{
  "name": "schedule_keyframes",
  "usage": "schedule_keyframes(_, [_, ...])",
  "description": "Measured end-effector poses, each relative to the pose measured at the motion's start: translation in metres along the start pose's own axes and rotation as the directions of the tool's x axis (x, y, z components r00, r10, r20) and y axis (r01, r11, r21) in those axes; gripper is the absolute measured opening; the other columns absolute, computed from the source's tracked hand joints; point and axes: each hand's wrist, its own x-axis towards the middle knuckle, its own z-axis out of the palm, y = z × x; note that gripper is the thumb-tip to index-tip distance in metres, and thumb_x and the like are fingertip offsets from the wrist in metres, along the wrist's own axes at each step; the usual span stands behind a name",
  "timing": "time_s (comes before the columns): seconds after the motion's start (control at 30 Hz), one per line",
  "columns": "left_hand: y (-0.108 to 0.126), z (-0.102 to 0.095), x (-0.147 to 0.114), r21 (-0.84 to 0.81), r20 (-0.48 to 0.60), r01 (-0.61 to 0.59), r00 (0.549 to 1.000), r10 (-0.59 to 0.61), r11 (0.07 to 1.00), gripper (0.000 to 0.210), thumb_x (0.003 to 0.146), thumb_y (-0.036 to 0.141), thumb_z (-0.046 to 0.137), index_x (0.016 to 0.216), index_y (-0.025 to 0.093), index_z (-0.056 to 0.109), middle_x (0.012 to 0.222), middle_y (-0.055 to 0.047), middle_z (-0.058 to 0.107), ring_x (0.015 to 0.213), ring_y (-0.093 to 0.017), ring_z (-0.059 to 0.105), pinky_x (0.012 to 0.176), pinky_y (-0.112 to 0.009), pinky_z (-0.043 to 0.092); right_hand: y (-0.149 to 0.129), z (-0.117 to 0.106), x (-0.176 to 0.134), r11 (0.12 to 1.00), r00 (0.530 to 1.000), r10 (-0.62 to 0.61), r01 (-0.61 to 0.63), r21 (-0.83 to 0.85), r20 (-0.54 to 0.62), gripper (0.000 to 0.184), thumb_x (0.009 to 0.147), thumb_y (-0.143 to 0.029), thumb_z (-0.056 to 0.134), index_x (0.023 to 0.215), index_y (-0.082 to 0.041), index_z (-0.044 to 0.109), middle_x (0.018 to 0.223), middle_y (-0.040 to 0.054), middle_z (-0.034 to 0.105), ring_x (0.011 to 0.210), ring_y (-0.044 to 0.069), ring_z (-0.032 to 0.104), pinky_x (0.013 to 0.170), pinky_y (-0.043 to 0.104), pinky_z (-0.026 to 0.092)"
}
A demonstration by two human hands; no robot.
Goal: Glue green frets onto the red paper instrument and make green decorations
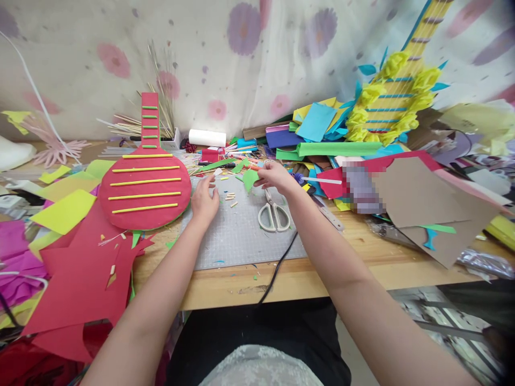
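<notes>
My left hand (pixel 205 201) hovers over the left part of the grey cutting mat (pixel 229 246), thumb and fingers apart. Close to its fingertips is a small white bit (pixel 218 171); whether they touch it is unclear. With its fingers pinched, my right hand (pixel 276 177) holds a green paper scrap (pixel 250 180) by its right edge. Just below that hand lies a pair of scissors (pixel 274 217) with pale handles, its blades partly covered. Several short wooden stick pieces (pixel 230 197) are scattered between the hands. A red paper lute shape (pixel 147 185) with yellow and green strips stands left of my left hand.
Cut red paper (pixel 86 279) overhangs the table's left front. A yellow flower-decked instrument model (pixel 394 102) leans at the back right. Brown cardboard (pixel 430 198) lies at right. A white roll (pixel 207 138) sits behind the mat, and a black cable (pixel 277 268) crosses the front edge.
</notes>
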Motion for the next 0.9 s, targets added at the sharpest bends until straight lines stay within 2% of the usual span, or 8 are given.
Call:
schedule_keyframes(0.17, [-0.001,0.009,0.006,0.051,0.174,-0.018,0.985,0.009,0.999,0.018,0.070,0.012,0.057,0.085,0.021,0.064,0.094,-0.008,0.064,0.095,-0.025,0.057,0.088,-0.040,0.043,0.046,0.004,-0.018,0.946,0.962,-0.252,0.222,-0.236,-0.106,0.011,0.067,-0.015,0.050,0.065,-0.020,0.041,0.065,-0.0006,0.057,0.065,0.015,0.062,0.056,0.024,0.047])
schedule_keyframes(0.23, [0.000,0.011,0.001,0.072,0.208,-0.020,0.978,0.004,0.997,0.011,0.070,0.014,0.060,0.077,0.020,0.063,0.090,-0.009,0.063,0.095,-0.027,0.057,0.089,-0.042,0.043,0.057,0.010,-0.025,0.812,0.890,-0.445,0.357,-0.461,-0.095,0.004,0.070,-0.016,0.049,0.069,-0.019,0.046,0.079,0.0033,0.063,0.077,0.017,0.061,0.067,0.027,0.046])
schedule_keyframes(0.37, [0.009,0.010,-0.012,-0.100,0.203,0.089,0.977,-0.067,0.991,0.014,0.077,0.030,0.057,0.082,0.019,0.064,0.088,-0.009,0.065,0.089,-0.023,0.060,0.086,-0.039,0.045,0.060,0.024,-0.033,0.440,0.739,-0.655,0.545,-0.713,0.161,0.014,0.078,-0.015,0.042,0.085,-0.017,0.055,0.102,0.0098,0.063,0.096,0.020,0.056,0.076,0.029,0.042])
schedule_keyframes(0.47, [0.018,0.009,-0.018,-0.400,0.319,0.385,0.909,-0.267,0.832,0.033,0.078,0.047,0.054,0.084,0.016,0.064,0.082,-0.008,0.067,0.072,-0.020,0.064,0.070,-0.035,0.051,0.057,0.038,-0.037,0.288,0.642,-0.705,0.649,-0.704,0.303,0.020,0.084,-0.016,0.038,0.091,-0.017,0.057,0.108,0.0105,0.062,0.101,0.020,0.053,0.080,0.030,0.040])
schedule_keyframes(0.6, [0.021,0.007,-0.015,-0.579,0.415,0.633,0.771,-0.483,0.513,0.018,0.073,0.029,0.059,0.080,0.012,0.063,0.072,-0.007,0.068,0.067,-0.020,0.065,0.064,-0.035,0.054,0.052,0.048,-0.036,0.221,0.542,-0.722,0.770,-0.598,0.431,0.023,0.090,-0.025,0.038,0.094,-0.019,0.059,0.113,0.0085,0.060,0.106,0.018,0.050,0.088,0.029,0.038])
schedule_keyframes(0.67, [0.018,0.004,-0.011,-0.618,0.376,0.647,0.743,-0.554,0.448,0.012,0.072,0.017,0.057,0.081,0.011,0.062,0.072,-0.007,0.068,0.069,-0.020,0.066,0.068,-0.037,0.055,0.047,0.047,-0.029,0.309,0.602,-0.715,0.728,-0.611,0.356,0.025,0.091,-0.030,0.039,0.096,-0.019,0.060,0.112,0.0082,0.061,0.104,0.018,0.051,0.089,0.029,0.037])
schedule_keyframes(0.77, [0.010,-0.002,-0.007,-0.664,0.306,0.596,0.767,-0.564,0.451,0.016,0.073,0.014,0.054,0.088,0.011,0.060,0.082,-0.008,0.069,0.072,-0.019,0.067,0.071,-0.038,0.055,0.039,0.044,-0.010,0.465,0.766,-0.604,0.562,-0.684,0.219,0.023,0.090,-0.025,0.041,0.097,-0.019,0.062,0.104,0.0071,0.063,0.098,0.018,0.054,0.084,0.029,0.039])
schedule_keyframes(0.9, [0.000,-0.008,-0.003,-0.675,0.235,0.533,0.811,-0.537,0.510,0.023,0.072,0.015,0.055,0.095,0.013,0.058,0.093,-0.009,0.068,0.074,-0.018,0.067,0.070,-0.038,0.055,0.032,0.050,0.017,0.448,0.852,-0.427,0.490,-0.748,0.303,0.018,0.083,-0.019,0.048,0.091,-0.020,0.064,0.098,0.0057,0.064,0.091,0.018,0.056,0.075,0.027,0.040])
